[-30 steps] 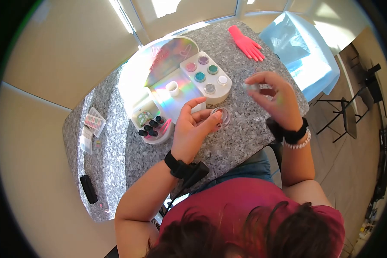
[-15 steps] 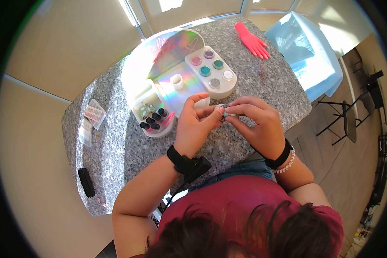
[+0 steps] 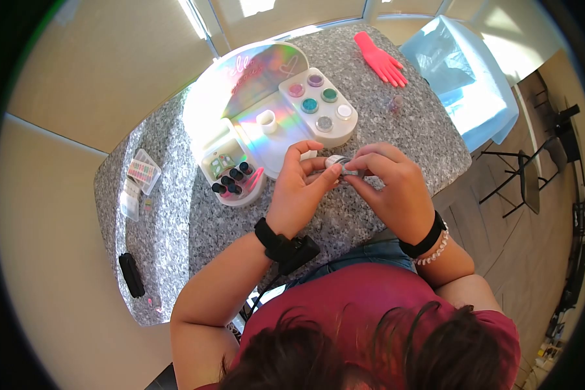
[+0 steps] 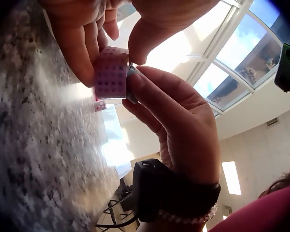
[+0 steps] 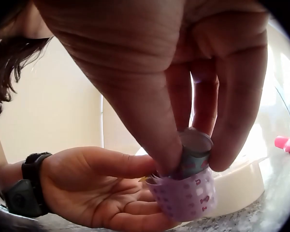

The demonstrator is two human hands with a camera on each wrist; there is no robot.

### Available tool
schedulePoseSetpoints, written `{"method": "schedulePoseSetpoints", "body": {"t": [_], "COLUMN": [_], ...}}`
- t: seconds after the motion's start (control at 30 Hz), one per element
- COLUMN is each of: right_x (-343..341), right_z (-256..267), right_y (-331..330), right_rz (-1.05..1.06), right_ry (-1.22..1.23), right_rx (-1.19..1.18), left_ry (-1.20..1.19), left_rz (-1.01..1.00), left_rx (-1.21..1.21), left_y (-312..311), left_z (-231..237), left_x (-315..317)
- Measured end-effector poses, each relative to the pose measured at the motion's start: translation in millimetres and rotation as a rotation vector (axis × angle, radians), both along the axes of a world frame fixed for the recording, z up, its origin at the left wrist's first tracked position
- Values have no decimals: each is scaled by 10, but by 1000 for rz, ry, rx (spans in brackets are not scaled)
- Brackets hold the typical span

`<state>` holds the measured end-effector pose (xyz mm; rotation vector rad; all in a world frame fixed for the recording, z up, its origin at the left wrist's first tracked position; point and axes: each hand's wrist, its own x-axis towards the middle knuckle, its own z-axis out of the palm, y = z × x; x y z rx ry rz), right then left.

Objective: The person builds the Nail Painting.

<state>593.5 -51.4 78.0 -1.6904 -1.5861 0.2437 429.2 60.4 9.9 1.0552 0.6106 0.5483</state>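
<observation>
My left hand (image 3: 296,195) holds a lilac patterned roll (image 5: 186,198), a curled strip printed with small bows, between thumb and fingers. Thumb and fingertips of my right hand (image 3: 396,185) pinch a smaller teal roll (image 5: 195,157) at the lilac roll's open top. In the right wrist view the teal roll's lower end overlaps the lilac rim. Seen from the left wrist, the teal roll (image 4: 133,85) sits against one end of the lilac roll (image 4: 111,75). Both rolls are mostly covered by fingers in the head view.
Beyond my hands stands a white nail-play set (image 3: 273,146) with glitter pots (image 3: 310,106) and black-capped bottles (image 3: 234,188). A pink model hand (image 3: 380,60) lies at the back right. Clear plastic cases (image 3: 136,182) and a black pouch (image 3: 130,275) lie on the granite tabletop's left side.
My right hand has come in from the right with the teal roll and met the lilac roll in my left hand. Over the last half second the hands shift only slightly.
</observation>
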Motion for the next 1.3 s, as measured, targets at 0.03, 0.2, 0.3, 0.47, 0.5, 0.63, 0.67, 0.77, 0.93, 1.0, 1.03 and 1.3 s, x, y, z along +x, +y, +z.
{"method": "schedulePoseSetpoints", "body": {"t": [0.03, 0.2, 0.3, 0.47, 0.5, 0.63, 0.67, 0.77, 0.93, 1.0, 1.03, 1.3], "right_x": [9, -2, -35, 48, 54, 82, 91, 200, 307, 339, 362, 420], "right_z": [9, -8, -8, 43, 24, -72, -84, -109, -237, -329, -355, -344], "right_y": [-4, 17, 20, 52, 50, 42, 36, 33, 75, 93, 96, 76], "right_rz": [9, 14, -61, 113, 114, 73, 36, 47, 115, 136, 155, 47], "right_ry": [-32, -16, 211, -196, -195, 212, 428, 729, 808, 841, 910, 329], "right_rx": [-13, -33, -37, 162, 162, 130, 25, -147, -194, -212, -287, -405], "left_ry": [-17, -13, -45, -70, -76, -88, -89, -166, -38, 16, 68, 108], "left_rz": [-13, -51, -64, -76, -67, -38, -39, -39, -40, -46, -52, -81], "left_rx": [-1, 79, 105, 139, 117, 116, 116, 118, 134, 146, 160, 237], "left_y": [-1, -7, -17, -20, -5, 7, 2, -9, -28, -26, -18, -60], "left_z": [-4, -5, 91, 169, 174, 155, 138, 104, 88, 99, 109, 117], "left_x": [1, -1, -10, -20, -23, -17, -13, -3, -2, -14, -15, -14]}}
